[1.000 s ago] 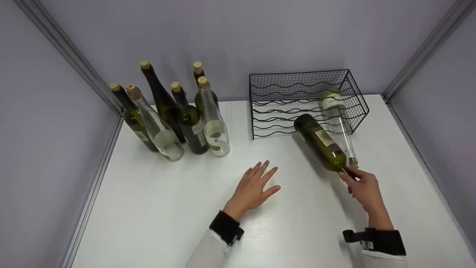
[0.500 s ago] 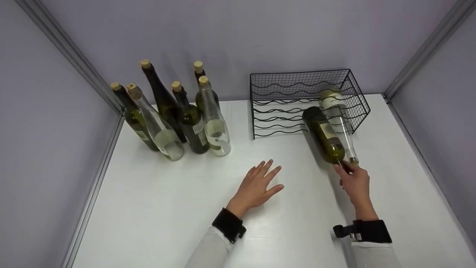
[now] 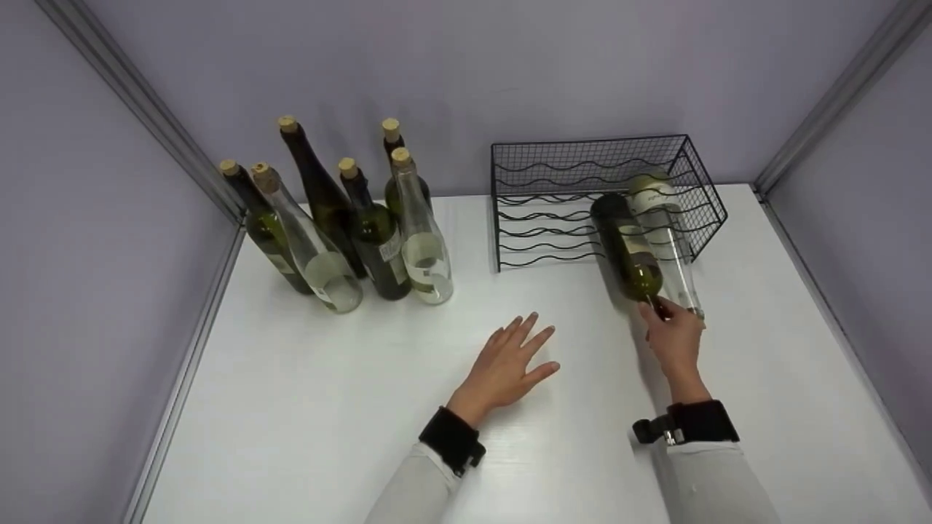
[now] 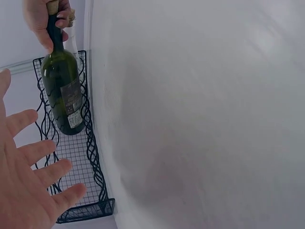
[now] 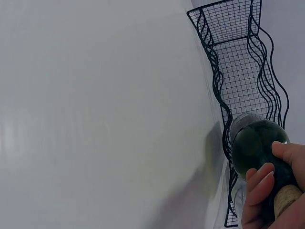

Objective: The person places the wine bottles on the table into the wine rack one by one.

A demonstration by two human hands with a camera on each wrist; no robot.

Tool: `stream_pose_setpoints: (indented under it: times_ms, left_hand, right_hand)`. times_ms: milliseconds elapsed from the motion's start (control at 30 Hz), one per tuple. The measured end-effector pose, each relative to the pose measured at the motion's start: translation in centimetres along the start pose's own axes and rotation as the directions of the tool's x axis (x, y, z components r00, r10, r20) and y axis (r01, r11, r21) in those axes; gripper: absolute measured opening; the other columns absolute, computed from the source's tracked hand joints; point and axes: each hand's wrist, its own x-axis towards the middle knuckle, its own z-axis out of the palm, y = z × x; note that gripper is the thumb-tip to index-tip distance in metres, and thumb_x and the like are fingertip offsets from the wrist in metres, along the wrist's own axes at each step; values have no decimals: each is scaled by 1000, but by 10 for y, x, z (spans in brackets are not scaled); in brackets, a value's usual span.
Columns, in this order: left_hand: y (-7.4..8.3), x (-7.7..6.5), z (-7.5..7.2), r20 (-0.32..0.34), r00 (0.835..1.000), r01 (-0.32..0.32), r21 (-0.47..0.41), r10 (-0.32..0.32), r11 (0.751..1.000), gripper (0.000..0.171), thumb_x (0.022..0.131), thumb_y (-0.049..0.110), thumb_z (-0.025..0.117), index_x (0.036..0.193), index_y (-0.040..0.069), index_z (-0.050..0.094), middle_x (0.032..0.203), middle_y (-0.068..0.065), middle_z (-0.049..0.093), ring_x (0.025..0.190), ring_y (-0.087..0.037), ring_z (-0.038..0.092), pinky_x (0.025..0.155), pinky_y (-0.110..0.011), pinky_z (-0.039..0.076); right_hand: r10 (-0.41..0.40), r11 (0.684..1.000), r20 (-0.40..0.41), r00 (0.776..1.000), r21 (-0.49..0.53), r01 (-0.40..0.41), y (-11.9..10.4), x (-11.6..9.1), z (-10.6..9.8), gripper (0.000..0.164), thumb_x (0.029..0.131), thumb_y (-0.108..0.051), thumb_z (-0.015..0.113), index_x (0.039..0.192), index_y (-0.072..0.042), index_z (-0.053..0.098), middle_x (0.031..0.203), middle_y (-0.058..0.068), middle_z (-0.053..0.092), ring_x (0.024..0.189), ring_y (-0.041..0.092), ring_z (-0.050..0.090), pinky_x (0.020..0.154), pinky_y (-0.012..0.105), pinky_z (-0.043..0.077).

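My right hand (image 3: pixel 676 340) grips the neck of a dark green wine bottle (image 3: pixel 628 251), whose base points into the black wire rack (image 3: pixel 542 217). In the right wrist view the fingers wrap the neck below a cork (image 5: pixel 287 199). Beside it, a clear bottle (image 3: pixel 666 233) lies in the rack's right end, its neck end partly hidden by my right hand. The left wrist view shows the green bottle's label (image 4: pixel 71 98) and its base among the wavy wires. My left hand (image 3: pixel 502 367) is spread flat over the white table, holding nothing.
Several corked bottles stand upright at the table's back left, among them a clear bottle (image 3: pixel 426 266) and a tall dark bottle (image 3: pixel 328 204). Grey walls (image 3: pixel 510 65) enclose the white table (image 3: pixel 306 422) behind and on both sides.
My right hand has moved left and toward the rack, bringing the green bottle from slanting at the rack's front to farther in, beside the clear bottle. My left hand has barely moved.
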Motion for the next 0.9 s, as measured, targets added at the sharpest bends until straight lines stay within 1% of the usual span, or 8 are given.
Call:
stream_pose_setpoints:
  times_ms: [133, 200, 233, 267, 367, 467, 700, 900]
  left_hand:
    - [3, 2, 0, 5, 1000, -7, -7, 7, 1000, 67, 100, 65, 28, 155, 28, 32, 161, -5, 21, 147, -25, 19, 115, -47, 21]
    - [4, 3, 1, 5, 1000, -9, -4, 9, 1000, 66, 100, 64, 28, 155, 28, 32, 161, -5, 22, 147, -25, 19, 115, -46, 21]
    - [4, 3, 1, 6, 1000, -9, -1, 9, 1000, 66, 100, 64, 28, 155, 27, 32, 161, -5, 22, 147, -25, 20, 115, -46, 21]
    - [4, 3, 1, 7, 1000, -9, 2, 9, 1000, 66, 100, 64, 28, 155, 27, 33, 161, -6, 22, 147, -25, 20, 115, -46, 21]
    - [5, 4, 2, 10, 1000, -11, 6, 11, 1000, 66, 100, 64, 28, 155, 27, 32, 161, -6, 22, 147, -25, 20, 115, -46, 22]
    - [6, 5, 3, 13, 1000, -13, 1, 13, 1000, 66, 100, 63, 28, 155, 27, 32, 161, -5, 22, 147, -25, 20, 115, -46, 22]
    - [6, 5, 6, 16, 1000, -12, -11, 12, 1000, 66, 100, 64, 28, 155, 27, 33, 161, -5, 22, 146, -26, 21, 115, -46, 22]
    - [4, 6, 7, 1, 1000, -28, -23, 28, 999, 65, 100, 62, 31, 154, 25, 35, 161, -7, 24, 145, -28, 24, 113, -48, 25]
  right_hand:
    - [5, 999, -12, 1000, -37, -5, -2, 5, 5, 47, 97, -30, 64, 130, 3, 61, 99, 19, 67, 51, 5, 56, 50, 22, 46]
    - [0, 999, -22, 1000, -47, -1, -2, 7, 8, 47, 97, -30, 65, 129, 4, 62, 97, 21, 68, 54, 6, 57, 79, 28, 49]
    - [-8, 998, -28, 1000, -57, 7, -2, 9, 9, 47, 96, -30, 65, 129, 4, 62, 97, 22, 69, 57, 6, 58, 95, 36, 42]
    - [-17, 997, -36, 999, -71, 14, -3, 10, 11, 45, 96, -29, 65, 127, 3, 63, 96, 21, 70, 58, 6, 58, 96, 40, 41]
    - [-41, 995, -59, 997, -98, 35, -3, 15, 15, 40, 95, -25, 67, 124, 3, 66, 96, 22, 70, 60, 8, 58, 97, 34, 41]
    - [-53, 990, -69, 996, -134, 43, -3, 20, 20, 37, 95, -23, 67, 122, 2, 67, 100, 20, 71, 67, 17, 62, 58, 24, 47]
    - [-28, 992, -48, 998, -126, 21, -2, 29, 26, 40, 97, -24, 64, 126, 4, 63, 117, 23, 66, 102, 35, 63, 85, 44, 49]
    - [-28, 997, -56, 998, -70, 24, -2, 34, 29, 39, 97, -25, 62, 127, 0, 65, 115, 22, 67, 103, 36, 63, 89, 46, 47]
